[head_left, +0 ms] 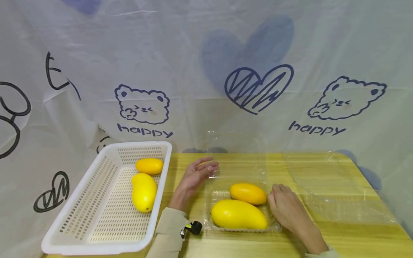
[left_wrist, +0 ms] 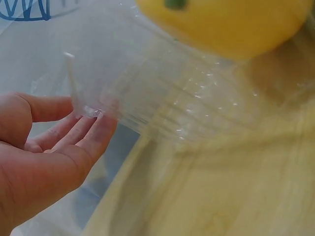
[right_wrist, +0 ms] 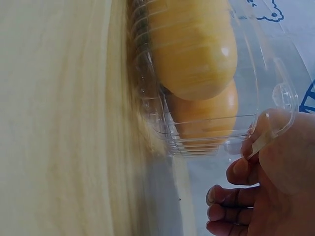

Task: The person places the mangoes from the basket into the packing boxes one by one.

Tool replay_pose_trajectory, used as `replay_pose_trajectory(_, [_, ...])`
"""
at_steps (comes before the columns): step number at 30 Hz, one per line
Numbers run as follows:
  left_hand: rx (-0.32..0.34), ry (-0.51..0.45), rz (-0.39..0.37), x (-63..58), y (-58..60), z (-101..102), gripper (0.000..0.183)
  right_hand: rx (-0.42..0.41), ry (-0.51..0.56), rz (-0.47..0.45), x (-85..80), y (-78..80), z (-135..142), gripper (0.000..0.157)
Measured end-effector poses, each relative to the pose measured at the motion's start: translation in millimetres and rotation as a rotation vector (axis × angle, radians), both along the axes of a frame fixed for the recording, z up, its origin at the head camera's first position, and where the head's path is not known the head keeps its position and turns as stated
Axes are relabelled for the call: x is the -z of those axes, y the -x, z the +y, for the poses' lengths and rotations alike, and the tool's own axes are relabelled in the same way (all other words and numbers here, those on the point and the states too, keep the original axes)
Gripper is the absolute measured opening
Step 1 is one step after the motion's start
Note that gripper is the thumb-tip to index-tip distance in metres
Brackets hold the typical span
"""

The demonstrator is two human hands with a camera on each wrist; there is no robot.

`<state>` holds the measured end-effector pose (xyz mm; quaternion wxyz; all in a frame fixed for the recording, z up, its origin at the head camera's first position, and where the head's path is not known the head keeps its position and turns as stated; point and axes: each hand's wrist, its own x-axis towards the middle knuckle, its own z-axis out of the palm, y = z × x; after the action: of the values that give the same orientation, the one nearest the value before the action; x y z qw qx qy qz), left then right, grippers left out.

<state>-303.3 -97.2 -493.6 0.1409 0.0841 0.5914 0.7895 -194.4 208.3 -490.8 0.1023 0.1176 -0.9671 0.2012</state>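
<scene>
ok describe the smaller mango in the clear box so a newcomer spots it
On the table, right of the white basket, sits the filled clear box. Inside, pick the back mango, smaller and more orange than the yellow mango in front.

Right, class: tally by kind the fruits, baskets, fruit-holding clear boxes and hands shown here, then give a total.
Fruits: 4
Baskets: 1
Clear boxes holding fruit: 1
Hands: 2
Total: 8

Two mangoes point(head_left: 239, 214) in clear container point(head_left: 221, 195); two in white basket point(head_left: 109, 211).
</scene>
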Motion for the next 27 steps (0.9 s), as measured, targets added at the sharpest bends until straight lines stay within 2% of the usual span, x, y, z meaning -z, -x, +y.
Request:
replay_pose_trajectory(5, [-0.014, 0.048, 0.059, -8.3, -3.6, -2, 0.041, -0.006, 0.017, 0.002, 1.0, 2.3, -2, 0.026])
replay_pose_trajectory(12, [-0.043, 0.068, 0.09, -17.2, -8.1, -4, 0.039, -0.023, 0.055, -0.041, -3.5, 7.6, -4, 0.029])
replay_pose_trajectory(22, [-0.091, 0.137, 0.159, -25.5, -11.8, -3, 0.033, -0.022, 0.065, -0.029, -1.8, 15.0, -4, 0.029])
replay_pose_trajectory(27, [-0.085, 0.175, 0.211, -32.0, -15.2, 0, 0.034, -0.02, 0.074, -0.033, -0.6, 19.4, -1, 0.029])
